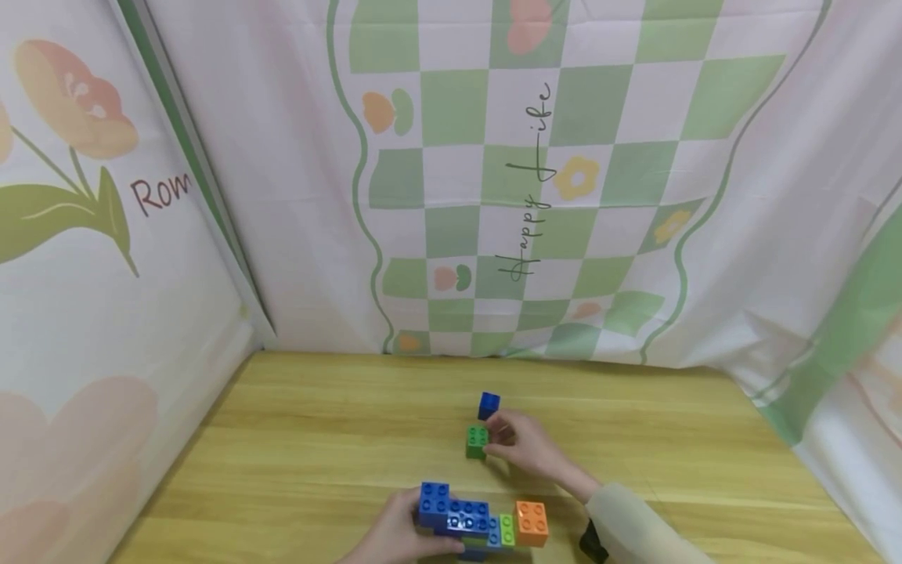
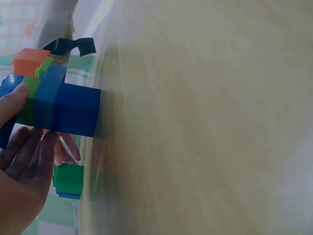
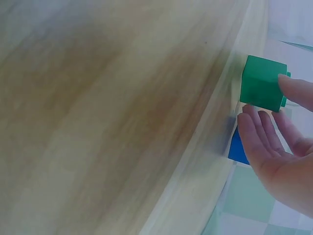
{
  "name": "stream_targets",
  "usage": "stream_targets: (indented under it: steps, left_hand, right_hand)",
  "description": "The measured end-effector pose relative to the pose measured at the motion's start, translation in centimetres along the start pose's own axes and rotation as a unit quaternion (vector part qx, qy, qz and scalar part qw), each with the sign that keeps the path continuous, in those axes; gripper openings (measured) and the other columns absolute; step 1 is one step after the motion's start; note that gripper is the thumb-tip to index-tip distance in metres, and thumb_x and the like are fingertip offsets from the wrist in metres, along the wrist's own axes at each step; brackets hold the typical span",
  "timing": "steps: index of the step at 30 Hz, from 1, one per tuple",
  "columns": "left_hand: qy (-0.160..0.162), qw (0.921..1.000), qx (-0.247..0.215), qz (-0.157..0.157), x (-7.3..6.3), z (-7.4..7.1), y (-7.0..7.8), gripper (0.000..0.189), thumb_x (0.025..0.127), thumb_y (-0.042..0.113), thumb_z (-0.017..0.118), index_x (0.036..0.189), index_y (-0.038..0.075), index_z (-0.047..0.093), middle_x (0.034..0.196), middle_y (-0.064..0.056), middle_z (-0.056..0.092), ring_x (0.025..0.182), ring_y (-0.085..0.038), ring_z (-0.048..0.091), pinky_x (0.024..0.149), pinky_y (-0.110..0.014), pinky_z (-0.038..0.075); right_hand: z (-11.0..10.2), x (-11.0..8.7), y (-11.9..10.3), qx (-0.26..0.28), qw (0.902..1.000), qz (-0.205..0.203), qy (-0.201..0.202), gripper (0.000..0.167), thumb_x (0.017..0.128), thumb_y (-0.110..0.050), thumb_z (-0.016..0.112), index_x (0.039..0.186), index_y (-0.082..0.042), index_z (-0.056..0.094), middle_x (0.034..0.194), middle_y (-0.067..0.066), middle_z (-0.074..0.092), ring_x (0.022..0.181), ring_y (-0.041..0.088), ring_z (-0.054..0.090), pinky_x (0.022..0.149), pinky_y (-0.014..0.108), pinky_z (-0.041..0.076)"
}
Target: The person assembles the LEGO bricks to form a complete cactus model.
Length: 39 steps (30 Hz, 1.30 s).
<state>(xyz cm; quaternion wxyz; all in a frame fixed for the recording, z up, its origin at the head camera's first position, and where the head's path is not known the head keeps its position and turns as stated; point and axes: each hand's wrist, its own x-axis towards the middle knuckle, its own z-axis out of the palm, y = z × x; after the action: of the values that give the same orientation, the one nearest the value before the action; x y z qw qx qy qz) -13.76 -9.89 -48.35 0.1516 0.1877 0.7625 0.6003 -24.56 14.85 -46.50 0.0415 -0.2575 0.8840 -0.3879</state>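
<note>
My left hand [image 1: 398, 533] grips a built-up assembly of toy building blocks [image 1: 468, 518], with its thumb on the near side. Blue blocks stand at its left, small light blue and lime ones in the middle, and an orange block [image 1: 532, 523] at the right end. Further back, the thumb and index finger of my right hand [image 1: 524, 446] pinch a green block [image 1: 476, 442] at its right side. Its studs face up. In the right wrist view the thumb overlaps an edge of the green block [image 3: 264, 83], and the other fingers extend below it.
A loose blue block [image 1: 489, 406] stands on the wooden table [image 1: 338, 439] just behind the green one. A black object [image 1: 594, 542] shows beside the right sleeve [image 1: 634, 525]. Patterned curtains [image 1: 521, 196] close off the back and both sides.
</note>
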Motion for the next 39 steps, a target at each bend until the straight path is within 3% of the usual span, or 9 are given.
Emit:
stream_targets:
  steps: [6,11,27,32,39]
  left_hand:
    - [-0.002,0.9999,-0.003,0.010,-0.1,0.0,0.0,0.040,0.075,0.023,0.085,0.111,0.019,0.070,0.107,0.005,0.076,0.098,-0.003,0.070,0.092,-0.017,0.052]
    - [-0.001,1.0000,-0.006,-0.003,-0.1,0.0,0.1,0.040,0.075,0.022,0.086,0.111,0.019,0.069,0.107,0.005,0.076,0.098,-0.003,0.070,0.092,-0.018,0.053]
    - [0.000,0.9998,-0.012,-0.015,-0.1,0.0,0.2,0.041,0.075,0.023,0.086,0.112,0.019,0.069,0.108,0.004,0.076,0.098,-0.004,0.070,0.091,-0.019,0.054]
    - [-0.001,0.9996,-0.019,-0.023,-0.1,0.0,0.2,0.042,0.075,0.023,0.086,0.113,0.019,0.069,0.108,0.003,0.076,0.098,-0.005,0.070,0.090,-0.020,0.054]
    - [-0.002,0.9997,-0.023,-0.004,-0.2,0.1,0.1,0.041,0.076,0.022,0.085,0.114,0.018,0.069,0.108,0.003,0.076,0.098,-0.004,0.070,0.090,-0.017,0.053]
  right_hand:
    - [0.0,-0.2,0.0,0.014,0.9999,0.002,0.003,0.026,0.085,-0.013,0.076,0.104,-0.001,0.063,0.099,0.012,0.070,0.089,0.021,0.068,0.075,0.017,0.056]
    - [-0.1,-0.4,-0.1,0.031,0.9995,0.004,0.001,0.025,0.084,-0.013,0.076,0.102,-0.001,0.063,0.099,0.011,0.070,0.088,0.017,0.067,0.075,0.016,0.056]
    - [-1.8,-2.1,-2.8,0.066,0.9977,-0.008,-0.012,0.028,0.087,-0.016,0.075,0.107,-0.001,0.061,0.103,0.013,0.071,0.094,0.025,0.070,0.079,0.025,0.061]
    - [-2.2,-2.7,-4.0,0.064,0.9977,-0.019,-0.011,0.026,0.088,-0.017,0.074,0.106,-0.004,0.062,0.102,0.011,0.071,0.093,0.020,0.070,0.080,0.025,0.061]
    - [-2.5,-3.7,-5.2,0.079,0.9960,-0.041,-0.011,0.024,0.087,-0.017,0.075,0.104,-0.006,0.062,0.100,0.009,0.071,0.091,0.014,0.070,0.079,0.024,0.061]
